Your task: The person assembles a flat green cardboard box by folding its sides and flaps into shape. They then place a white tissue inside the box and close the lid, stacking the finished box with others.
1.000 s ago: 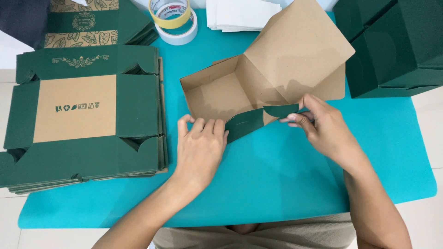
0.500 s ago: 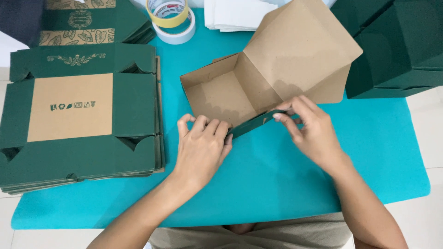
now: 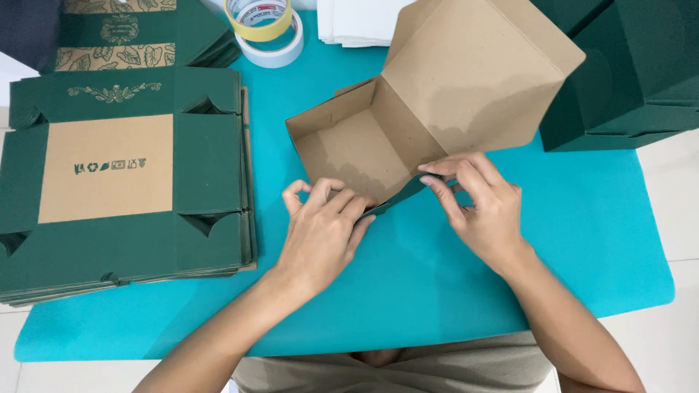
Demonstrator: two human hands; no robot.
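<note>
The teal mat (image 3: 582,240) covers the counter and gives you a soft working patch, with supplies ringed round it so the middle stays free for folding. At the left lies a stack of flat boxes (image 3: 124,182), green faces up and kraft panels showing, squared so the top one lifts off easily. At the far right stand finished boxes (image 3: 626,73), set out of the way. White sheets (image 3: 357,22) sit at the far edge, and two tape rolls (image 3: 266,29) lie just left of them, one stacked on the other.

In the middle is the box (image 3: 408,124), kraft inside up, its lid panel standing tilted at the far right so the tray is open to you. Its near wall flap (image 3: 397,195) is folded low toward you.

Your left hand (image 3: 320,233) arches at the near left corner, fingers curled down onto the wall edge. Your right hand (image 3: 480,211) comes in from the right, wrist bent, fingers pinching the flap's right end.
</note>
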